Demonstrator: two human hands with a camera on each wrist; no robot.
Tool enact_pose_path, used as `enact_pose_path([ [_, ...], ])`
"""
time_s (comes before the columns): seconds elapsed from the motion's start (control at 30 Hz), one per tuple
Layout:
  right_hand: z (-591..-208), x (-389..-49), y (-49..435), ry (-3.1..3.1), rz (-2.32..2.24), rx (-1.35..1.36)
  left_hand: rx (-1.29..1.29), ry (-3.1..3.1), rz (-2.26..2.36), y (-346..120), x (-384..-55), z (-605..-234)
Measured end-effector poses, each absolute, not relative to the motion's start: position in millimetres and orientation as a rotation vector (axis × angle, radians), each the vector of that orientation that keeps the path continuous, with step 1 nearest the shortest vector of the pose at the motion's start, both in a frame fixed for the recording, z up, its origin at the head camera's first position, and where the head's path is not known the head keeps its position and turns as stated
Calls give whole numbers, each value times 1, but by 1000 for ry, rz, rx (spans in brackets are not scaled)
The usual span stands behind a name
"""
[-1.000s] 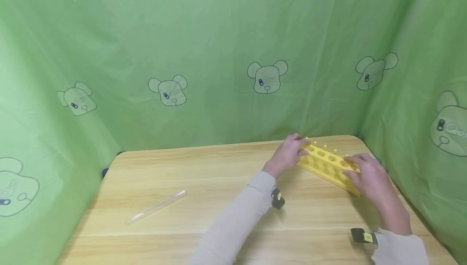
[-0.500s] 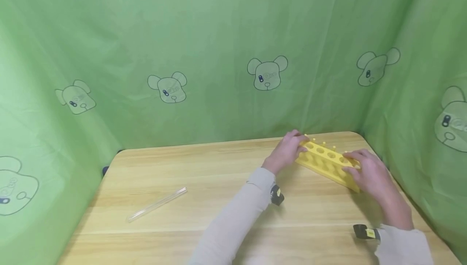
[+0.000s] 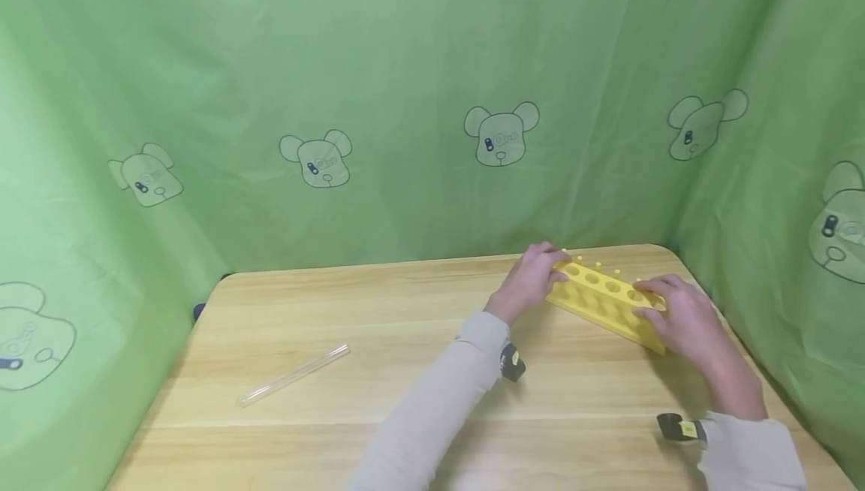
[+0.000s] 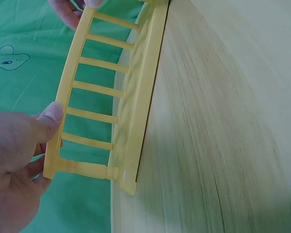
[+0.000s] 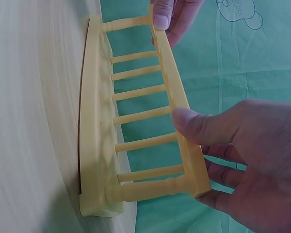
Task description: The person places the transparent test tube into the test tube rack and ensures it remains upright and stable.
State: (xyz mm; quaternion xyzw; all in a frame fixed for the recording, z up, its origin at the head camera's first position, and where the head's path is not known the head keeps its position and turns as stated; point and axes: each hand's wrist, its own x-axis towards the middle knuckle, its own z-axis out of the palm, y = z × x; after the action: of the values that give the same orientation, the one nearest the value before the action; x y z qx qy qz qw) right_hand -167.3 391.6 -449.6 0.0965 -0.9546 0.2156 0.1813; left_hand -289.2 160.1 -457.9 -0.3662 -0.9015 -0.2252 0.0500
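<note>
A yellow test tube rack (image 3: 601,307) stands upright at the right rear of the table, set at a slant, with round holes along its top and pegs along its far side. My left hand (image 3: 530,281) grips the far left end of its top bar; in the left wrist view the thumb (image 4: 53,112) lies on the bar's near side. At the other end my right hand (image 3: 682,322) holds the same bar, thumb (image 5: 186,119) in front and fingers behind. A clear glass tube (image 3: 295,375) lies on the left part of the table, away from both hands.
The wooden table (image 3: 405,326) has rounded far corners. Green curtains (image 3: 405,63) with printed bear heads enclose it at the back and both sides. The rack is close to the table's right edge and the back curtain.
The head view has shifted a little. Both hands keep their hold on the rack, which stays in nearly the same place. The glass tube has not moved.
</note>
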Motion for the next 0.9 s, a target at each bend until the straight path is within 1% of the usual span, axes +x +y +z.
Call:
enact_pose_path([
  [0.9, -448, -184, 374, -2755, 659, 323, -1031, -2750, -648, 136, -293, -457],
])
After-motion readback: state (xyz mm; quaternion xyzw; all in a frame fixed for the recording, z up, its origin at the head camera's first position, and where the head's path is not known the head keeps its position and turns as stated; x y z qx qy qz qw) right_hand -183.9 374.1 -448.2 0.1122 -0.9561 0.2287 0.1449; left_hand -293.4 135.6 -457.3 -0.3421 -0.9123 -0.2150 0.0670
